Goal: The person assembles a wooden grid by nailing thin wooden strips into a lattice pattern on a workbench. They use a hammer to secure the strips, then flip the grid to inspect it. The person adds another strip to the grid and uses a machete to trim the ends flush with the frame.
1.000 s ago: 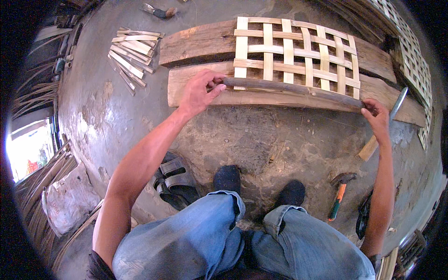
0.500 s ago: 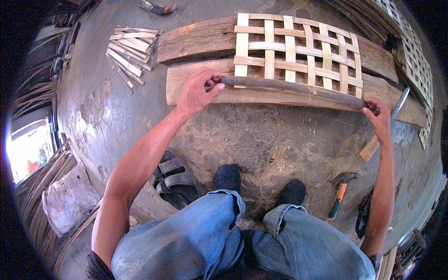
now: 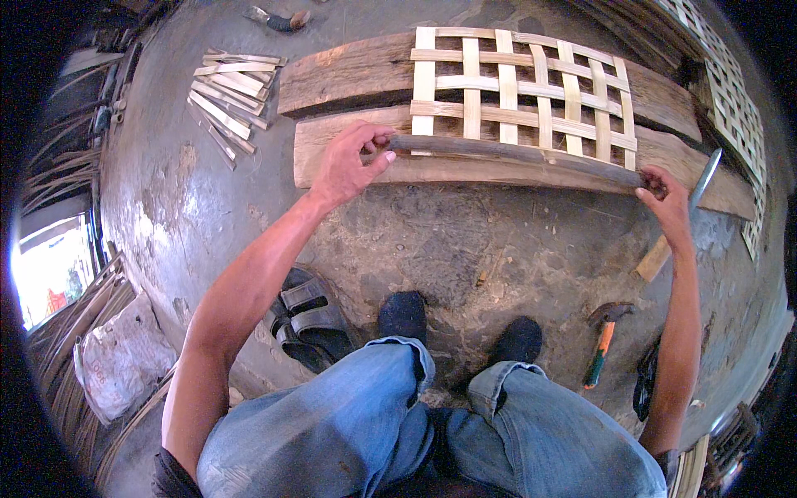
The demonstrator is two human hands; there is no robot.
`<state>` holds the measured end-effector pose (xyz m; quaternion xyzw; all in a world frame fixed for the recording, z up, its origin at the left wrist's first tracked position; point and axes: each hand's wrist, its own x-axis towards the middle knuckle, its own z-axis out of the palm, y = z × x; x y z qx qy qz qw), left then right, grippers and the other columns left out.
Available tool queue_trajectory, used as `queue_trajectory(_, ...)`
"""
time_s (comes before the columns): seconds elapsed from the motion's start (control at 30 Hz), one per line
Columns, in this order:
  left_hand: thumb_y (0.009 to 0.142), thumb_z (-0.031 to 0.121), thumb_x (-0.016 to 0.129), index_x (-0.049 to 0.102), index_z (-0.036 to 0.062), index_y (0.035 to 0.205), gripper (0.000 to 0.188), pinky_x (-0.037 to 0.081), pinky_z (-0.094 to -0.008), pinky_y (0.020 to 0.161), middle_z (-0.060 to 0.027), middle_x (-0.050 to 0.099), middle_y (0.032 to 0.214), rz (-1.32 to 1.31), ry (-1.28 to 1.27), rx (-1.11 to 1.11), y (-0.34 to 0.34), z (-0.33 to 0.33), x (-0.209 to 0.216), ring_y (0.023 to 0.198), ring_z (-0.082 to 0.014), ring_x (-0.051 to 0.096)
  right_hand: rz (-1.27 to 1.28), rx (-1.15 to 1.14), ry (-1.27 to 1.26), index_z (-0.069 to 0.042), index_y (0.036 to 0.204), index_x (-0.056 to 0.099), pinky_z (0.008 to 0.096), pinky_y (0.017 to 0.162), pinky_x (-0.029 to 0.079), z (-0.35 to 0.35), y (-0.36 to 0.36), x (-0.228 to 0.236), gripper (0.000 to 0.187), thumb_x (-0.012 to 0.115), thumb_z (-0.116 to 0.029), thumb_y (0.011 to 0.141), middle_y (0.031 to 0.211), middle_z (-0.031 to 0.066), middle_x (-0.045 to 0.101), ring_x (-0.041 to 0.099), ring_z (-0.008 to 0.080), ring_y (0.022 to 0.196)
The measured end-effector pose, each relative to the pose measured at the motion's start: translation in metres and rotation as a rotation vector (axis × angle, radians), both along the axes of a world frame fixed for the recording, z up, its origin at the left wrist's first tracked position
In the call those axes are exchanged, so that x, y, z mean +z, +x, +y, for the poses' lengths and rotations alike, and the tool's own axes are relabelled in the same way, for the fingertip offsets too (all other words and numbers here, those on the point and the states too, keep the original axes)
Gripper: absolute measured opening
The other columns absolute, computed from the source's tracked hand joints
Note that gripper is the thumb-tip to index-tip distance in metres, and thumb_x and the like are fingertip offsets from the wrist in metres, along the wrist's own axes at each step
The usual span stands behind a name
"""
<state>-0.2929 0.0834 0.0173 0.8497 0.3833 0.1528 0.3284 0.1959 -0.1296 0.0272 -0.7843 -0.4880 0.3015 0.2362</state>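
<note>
Brown and long, the stick (image 3: 498, 149) is at the near side of the woven mat (image 3: 507, 95). Your left hand (image 3: 353, 162) has a grip on its left end, your right hand (image 3: 667, 203) its right.

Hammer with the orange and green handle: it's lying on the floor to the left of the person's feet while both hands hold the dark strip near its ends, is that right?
Not quite: the head view shows the hammer on the floor to the right of the person's feet. The left hand and right hand do hold the dark strip near its ends.
</note>
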Motion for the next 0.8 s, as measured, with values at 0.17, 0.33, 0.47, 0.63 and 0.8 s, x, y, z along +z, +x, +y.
queue_trajectory(0.17,0.078,0.012,0.068,0.06,0.0088,0.119,0.043,0.049,-0.032,0.079,-0.0073,0.061,0.096,0.043,-0.028,0.018,-0.005,0.002,-0.01,0.082,-0.0199,0.057,0.092,0.032,0.095,-0.004,0.117,0.06,0.0258,0.086,0.046,-0.002,0.004,-0.007,0.044,0.072,-0.014,0.077,0.103,0.0018,0.063,0.056,0.009,0.095)
queue_trajectory(0.33,0.081,0.011,0.064,0.061,0.0067,0.117,0.036,0.046,-0.0288,0.075,-0.0045,0.056,0.092,0.04,-0.136,0.057,0.006,-0.001,0.007,0.078,-0.015,0.053,0.119,0.031,0.095,-0.005,0.113,0.064,0.0252,0.076,0.045,0.0,0.013,-0.005,0.038,0.072,-0.015,0.077,0.098,0.0003,0.064,0.054,0.0094,0.084)
queue_trajectory(0.47,0.083,0.011,0.063,0.062,0.0034,0.112,0.03,0.044,-0.0266,0.072,-0.0029,0.053,0.088,0.019,-0.134,0.02,0.004,0.001,0.008,0.076,-0.0117,0.05,0.065,0.05,0.094,-0.004,0.109,0.066,0.0226,0.07,0.043,0.0,0.008,-0.004,0.033,0.071,-0.013,0.078,0.09,-0.0034,0.061,0.05,0.0056,0.075)
queue_trajectory(0.63,0.084,0.009,0.064,0.062,0.0016,0.109,0.027,0.044,-0.0257,0.071,-0.0027,0.053,0.087,0.043,-0.093,0.028,0.007,-0.001,0.008,0.075,-0.0112,0.05,0.04,0.027,0.115,-0.005,0.107,0.067,0.0226,0.066,0.043,0.0,0.004,-0.005,0.031,0.072,-0.014,0.079,0.081,-0.004,0.06,0.048,0.0052,0.069)
queue_trajectory(0.8,0.083,0.007,0.065,0.063,0.0015,0.109,0.027,0.044,-0.0253,0.069,-0.003,0.053,0.087,0.052,-0.063,0.04,0.006,-0.002,0.009,0.074,-0.0113,0.05,0.037,0.05,0.125,-0.006,0.108,0.067,0.0227,0.066,0.043,0.001,0.002,-0.003,0.03,0.071,-0.014,0.079,0.082,-0.0036,0.061,0.049,0.0053,0.07)
